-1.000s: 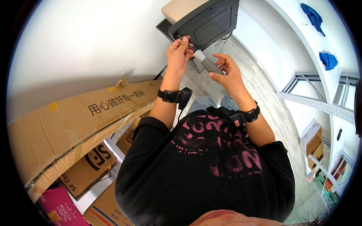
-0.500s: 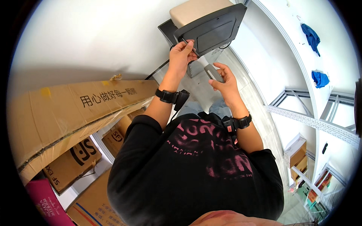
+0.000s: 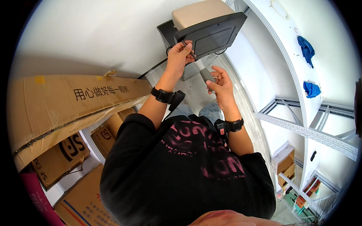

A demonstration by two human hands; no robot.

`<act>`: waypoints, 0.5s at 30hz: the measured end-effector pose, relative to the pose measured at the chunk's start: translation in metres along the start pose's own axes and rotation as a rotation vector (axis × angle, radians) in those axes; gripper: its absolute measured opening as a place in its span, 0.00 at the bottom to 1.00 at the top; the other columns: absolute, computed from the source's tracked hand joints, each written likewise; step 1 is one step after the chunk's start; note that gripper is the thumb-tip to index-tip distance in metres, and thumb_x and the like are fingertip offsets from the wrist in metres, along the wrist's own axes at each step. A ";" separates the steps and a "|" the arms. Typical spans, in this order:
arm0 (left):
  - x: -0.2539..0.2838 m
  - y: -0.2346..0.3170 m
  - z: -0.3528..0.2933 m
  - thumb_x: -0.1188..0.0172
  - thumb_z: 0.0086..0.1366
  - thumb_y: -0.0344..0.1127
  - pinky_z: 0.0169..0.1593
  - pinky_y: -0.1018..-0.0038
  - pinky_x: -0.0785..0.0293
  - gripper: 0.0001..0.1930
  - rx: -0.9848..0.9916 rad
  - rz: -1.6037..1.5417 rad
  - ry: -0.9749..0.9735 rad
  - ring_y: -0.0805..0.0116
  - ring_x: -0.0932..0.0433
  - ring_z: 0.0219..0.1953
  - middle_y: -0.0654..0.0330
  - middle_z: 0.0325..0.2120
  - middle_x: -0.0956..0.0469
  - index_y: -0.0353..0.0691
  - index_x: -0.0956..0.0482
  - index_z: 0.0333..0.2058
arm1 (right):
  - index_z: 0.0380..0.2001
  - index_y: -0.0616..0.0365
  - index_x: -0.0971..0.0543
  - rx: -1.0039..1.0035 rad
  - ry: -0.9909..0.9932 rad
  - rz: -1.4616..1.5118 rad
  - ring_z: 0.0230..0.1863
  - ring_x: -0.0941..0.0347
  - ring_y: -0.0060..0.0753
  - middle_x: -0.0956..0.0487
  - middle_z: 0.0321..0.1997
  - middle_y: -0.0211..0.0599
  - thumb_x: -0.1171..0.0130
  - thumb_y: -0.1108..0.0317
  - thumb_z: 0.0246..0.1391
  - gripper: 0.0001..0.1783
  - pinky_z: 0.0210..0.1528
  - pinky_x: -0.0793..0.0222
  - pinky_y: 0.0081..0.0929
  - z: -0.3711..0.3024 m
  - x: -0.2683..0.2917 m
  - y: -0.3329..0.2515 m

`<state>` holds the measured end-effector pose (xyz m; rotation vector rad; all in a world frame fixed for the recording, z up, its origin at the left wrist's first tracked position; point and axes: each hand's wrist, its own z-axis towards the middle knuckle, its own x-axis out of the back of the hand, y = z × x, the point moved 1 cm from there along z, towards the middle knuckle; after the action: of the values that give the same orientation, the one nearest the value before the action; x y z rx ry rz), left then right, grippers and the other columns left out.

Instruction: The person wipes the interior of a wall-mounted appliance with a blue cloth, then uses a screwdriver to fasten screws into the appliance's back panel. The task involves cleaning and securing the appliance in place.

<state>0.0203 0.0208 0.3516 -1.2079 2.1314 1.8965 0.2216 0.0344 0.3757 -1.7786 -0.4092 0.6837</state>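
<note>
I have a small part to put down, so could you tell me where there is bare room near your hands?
The pale floor right of the right hand, between the knees and the white wall rails, looks bare. Ahead it is crowded: the dark panel, the left hand and the grey-handled tool fill it. The left side is packed with cardboard boxes.

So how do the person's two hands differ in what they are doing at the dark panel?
The left hand is raised higher, at the edge of the dark panel, pinching the thin shaft of the tool against it. The right hand sits lower and away from the panel, wrapped around the tool's grey handle. Both wrists wear black bands, and both hands are on the same tool.
</note>
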 end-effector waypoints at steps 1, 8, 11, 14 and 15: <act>0.000 -0.001 0.001 0.47 0.67 0.36 0.32 0.80 0.25 0.13 0.000 0.011 -0.003 0.74 0.23 0.29 0.63 0.27 0.24 0.35 0.28 0.47 | 0.56 0.60 0.36 -0.006 0.011 -0.010 0.35 0.27 0.27 0.28 0.45 0.38 0.47 0.70 0.57 0.23 0.27 0.31 0.20 -0.001 0.000 0.001; -0.001 -0.001 -0.002 0.51 0.69 0.34 0.36 0.77 0.22 0.13 -0.034 0.008 0.031 0.73 0.22 0.30 0.62 0.29 0.23 0.35 0.28 0.47 | 0.56 0.59 0.35 -0.345 -0.204 0.409 0.35 0.27 0.27 0.29 0.43 0.34 0.49 0.66 0.59 0.22 0.28 0.32 0.20 -0.002 0.002 -0.016; -0.004 0.003 -0.005 0.52 0.69 0.35 0.36 0.76 0.22 0.13 -0.005 -0.008 0.016 0.73 0.22 0.30 0.62 0.29 0.23 0.35 0.27 0.47 | 0.56 0.58 0.34 -0.250 -0.062 0.162 0.34 0.27 0.27 0.29 0.43 0.35 0.46 0.71 0.56 0.23 0.28 0.32 0.20 -0.003 0.001 -0.010; -0.006 0.003 -0.006 0.51 0.69 0.36 0.34 0.79 0.24 0.13 0.007 0.001 0.019 0.76 0.23 0.29 0.65 0.28 0.24 0.37 0.27 0.47 | 0.55 0.59 0.34 -0.155 -0.022 0.046 0.34 0.28 0.25 0.29 0.42 0.35 0.43 0.77 0.51 0.27 0.28 0.32 0.21 -0.002 0.003 0.003; -0.006 0.003 -0.005 0.50 0.69 0.36 0.34 0.80 0.25 0.12 0.011 0.028 0.025 0.76 0.24 0.29 0.66 0.27 0.25 0.37 0.26 0.47 | 0.55 0.59 0.34 -0.139 -0.025 0.033 0.34 0.29 0.25 0.29 0.42 0.35 0.42 0.78 0.49 0.28 0.28 0.33 0.20 -0.001 0.003 0.005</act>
<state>0.0250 0.0195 0.3579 -1.2125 2.1802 1.8877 0.2244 0.0338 0.3704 -1.9132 -0.4549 0.7161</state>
